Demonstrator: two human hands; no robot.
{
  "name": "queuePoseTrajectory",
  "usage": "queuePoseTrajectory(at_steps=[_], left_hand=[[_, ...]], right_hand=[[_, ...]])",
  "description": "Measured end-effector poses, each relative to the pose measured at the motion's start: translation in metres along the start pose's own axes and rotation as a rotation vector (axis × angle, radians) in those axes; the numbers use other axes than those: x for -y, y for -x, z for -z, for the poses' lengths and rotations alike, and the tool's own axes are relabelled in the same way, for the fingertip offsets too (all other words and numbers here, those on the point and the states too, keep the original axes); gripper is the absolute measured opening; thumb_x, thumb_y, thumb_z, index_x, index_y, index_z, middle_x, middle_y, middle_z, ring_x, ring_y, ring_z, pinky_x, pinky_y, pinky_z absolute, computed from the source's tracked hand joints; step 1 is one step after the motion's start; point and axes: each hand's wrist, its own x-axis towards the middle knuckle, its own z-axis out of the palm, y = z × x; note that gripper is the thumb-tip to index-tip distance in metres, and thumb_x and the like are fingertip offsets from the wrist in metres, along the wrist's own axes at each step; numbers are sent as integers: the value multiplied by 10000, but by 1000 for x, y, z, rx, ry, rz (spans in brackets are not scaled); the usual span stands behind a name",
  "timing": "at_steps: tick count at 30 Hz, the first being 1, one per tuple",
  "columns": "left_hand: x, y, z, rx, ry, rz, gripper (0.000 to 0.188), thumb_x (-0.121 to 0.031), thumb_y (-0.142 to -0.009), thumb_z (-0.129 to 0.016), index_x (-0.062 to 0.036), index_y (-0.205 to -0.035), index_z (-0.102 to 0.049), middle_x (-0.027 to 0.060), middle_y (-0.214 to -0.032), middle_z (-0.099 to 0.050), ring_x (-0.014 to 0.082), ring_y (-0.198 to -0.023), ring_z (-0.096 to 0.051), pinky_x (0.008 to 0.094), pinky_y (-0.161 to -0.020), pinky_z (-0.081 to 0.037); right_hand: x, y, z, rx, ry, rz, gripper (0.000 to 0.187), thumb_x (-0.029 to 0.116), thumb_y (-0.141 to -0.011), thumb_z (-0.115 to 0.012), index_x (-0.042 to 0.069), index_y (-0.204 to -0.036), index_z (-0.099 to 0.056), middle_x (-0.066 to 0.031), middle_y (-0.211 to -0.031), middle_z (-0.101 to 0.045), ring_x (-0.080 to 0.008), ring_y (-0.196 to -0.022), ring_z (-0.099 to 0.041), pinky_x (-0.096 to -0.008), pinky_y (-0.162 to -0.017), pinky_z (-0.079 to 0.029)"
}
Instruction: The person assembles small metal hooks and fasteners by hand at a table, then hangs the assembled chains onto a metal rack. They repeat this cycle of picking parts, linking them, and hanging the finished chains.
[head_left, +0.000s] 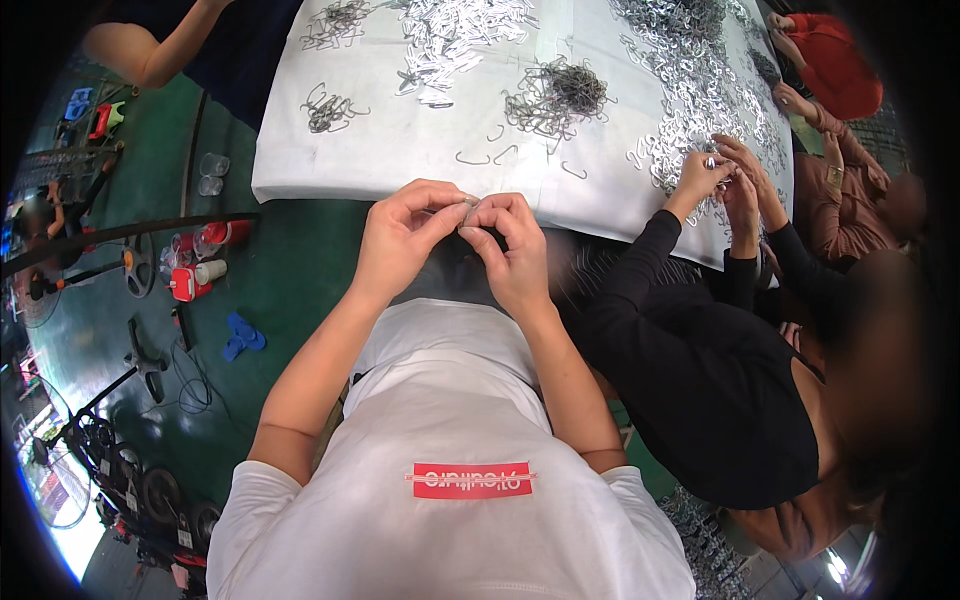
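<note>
Both my hands meet just past the near edge of the white-covered table (330, 178). My left hand (402, 240) is closed in a pinch of thumb and forefinger. Against it, my right hand (515, 255) has its fingers curled and pressed together. Something small and metallic glints between the fingertips, mostly hidden, so its kind cannot be told. Beyond my hands lies a tangled pile of dark bent wire hooks (565, 98), with a few loose wire hooks (574, 170) nearer me. Slim silver metal pieces (445, 50) are heaped farther back.
Silver hook-shaped pieces (690, 110) cover the table's right side. A person in black (700, 390) sits close on my right, hands over those pieces; others sit beyond. Another person's arm (165, 55) is at far left. Blue slippers (242, 335) lie on the green floor.
</note>
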Motion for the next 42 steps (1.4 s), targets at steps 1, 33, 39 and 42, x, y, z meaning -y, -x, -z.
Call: queuePoseTrajectory(at_steps=[1, 33, 39, 42], left_hand=[[0, 1, 1, 13, 7, -19, 112, -23, -870, -641, 10, -967, -687, 49, -982, -635, 104, -849, -605, 240, -743, -494], [-20, -3, 8, 202, -199, -250, 238, 114, -724, -668, -58, -882, -709, 44, -888, -612, 158, -826, -581, 262, -663, -468], [-21, -4, 7, 244, -190, -243, 214, 51, -741, -714, -83, -908, -727, 29, -870, -615, 176, -826, -573, 282, -685, -478], [-18, -3, 8, 256, -190, -237, 206, 15, -755, -729, -94, -930, -732, 30, -867, -611, 180, -823, -568, 289, -696, -482]], right_hand=[[1, 0, 1, 6, -15, -1, 92, 38, -763, -709, 27, -826, -642, -71, -881, -559, -214, -829, -569, -315, -716, -464], [-117, -124, 1, -262, 582, -230, 176, 149, -810, -642, 97, -975, -680, -96, -969, -626, -296, -902, -596, -434, -816, -416], [-113, -201, 4, -141, 757, -588, 211, 239, -832, -628, 82, -950, -704, -119, -980, -669, -302, -887, -642, -433, -802, -417], [-117, -212, -10, -130, 865, -627, 250, 261, -845, -612, 53, -948, -705, -146, -982, -678, -299, -899, -652, -436, -807, -430]])
